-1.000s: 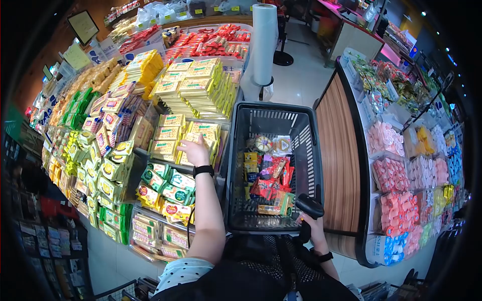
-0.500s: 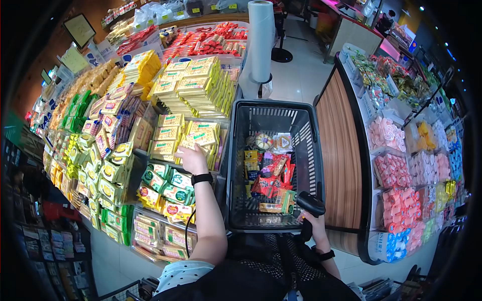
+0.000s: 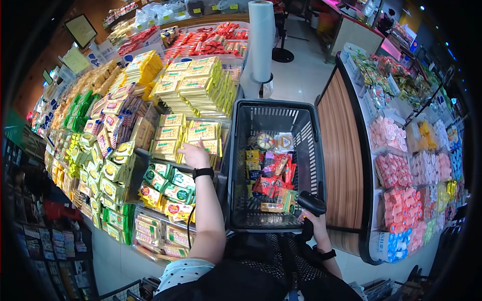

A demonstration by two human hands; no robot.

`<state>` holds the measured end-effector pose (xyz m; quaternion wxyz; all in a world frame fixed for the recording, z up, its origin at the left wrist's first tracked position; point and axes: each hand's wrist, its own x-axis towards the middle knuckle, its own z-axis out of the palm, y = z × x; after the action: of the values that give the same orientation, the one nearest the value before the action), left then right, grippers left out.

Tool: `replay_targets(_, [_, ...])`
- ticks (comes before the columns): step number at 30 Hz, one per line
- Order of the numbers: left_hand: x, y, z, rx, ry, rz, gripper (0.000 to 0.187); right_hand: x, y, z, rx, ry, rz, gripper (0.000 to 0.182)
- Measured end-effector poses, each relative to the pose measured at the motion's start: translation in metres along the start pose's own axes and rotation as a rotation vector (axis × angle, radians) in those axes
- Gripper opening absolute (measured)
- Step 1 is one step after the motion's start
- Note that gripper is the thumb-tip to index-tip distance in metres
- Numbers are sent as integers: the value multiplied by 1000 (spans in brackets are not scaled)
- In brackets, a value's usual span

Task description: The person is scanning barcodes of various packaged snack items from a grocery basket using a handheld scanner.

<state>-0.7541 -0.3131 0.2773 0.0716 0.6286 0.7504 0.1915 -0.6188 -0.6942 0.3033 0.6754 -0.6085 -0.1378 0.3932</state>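
Note:
My left hand (image 3: 196, 154) reaches over the shelf, its fingers partly spread on or just above a stack of yellow biscuit packs (image 3: 203, 131). No pack shows gripped in it. Green and yellow snack packets (image 3: 176, 193) lie below that wrist. My right hand (image 3: 315, 223) is wrapped round the black handle (image 3: 311, 202) of a dark shopping basket (image 3: 233, 165). Inside the basket are red packets (image 3: 267, 185), a biscuit pack (image 3: 272, 206) and several other wrapped snacks.
A taller biscuit stack (image 3: 196, 83) stands behind. Beyond the basket rises a roll of plastic bags (image 3: 261, 40). On the right is a wood-sided display stand (image 3: 344, 150) with bagged sweets (image 3: 399, 170). Tiled floor (image 3: 296, 75) lies between the stands.
My left hand has shifted very slightly to the right over the biscuit packs. My right hand stays on the handle.

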Motion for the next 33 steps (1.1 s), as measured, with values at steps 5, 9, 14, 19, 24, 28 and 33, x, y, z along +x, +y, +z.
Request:
replay_targets(5, [5, 13, -8, 22, 7, -48, 62, 5, 5, -8, 20, -34, 6, 27])
replay_targets(9, [-29, 25, -29, 31, 172, 196, 63, 8, 9, -12, 35, -46, 2, 30])
replay_targets(14, [-119, 70, -39, -409, -103, 879, 37, 11, 8, -11, 6, -30, -1, 32])
replay_targets(19, [-209, 57, 69, 199, -554, 1147, 48, 12, 11, -9, -33, 60, -10, 26])
replay_targets(24, [-250, 17, 113, 345, -769, 1203, 32, 14, 6, -7, 8, 46, 0, 30])
replay_targets(28, [-262, 11, 111, 62, -1094, 1184, 43, 20, 9, -11, 26, 24, 4, 26])
replay_targets(33, [-277, 15, 138, 10, -1212, 978, 51, 24, 12, -15, 27, -6, 35, 26])
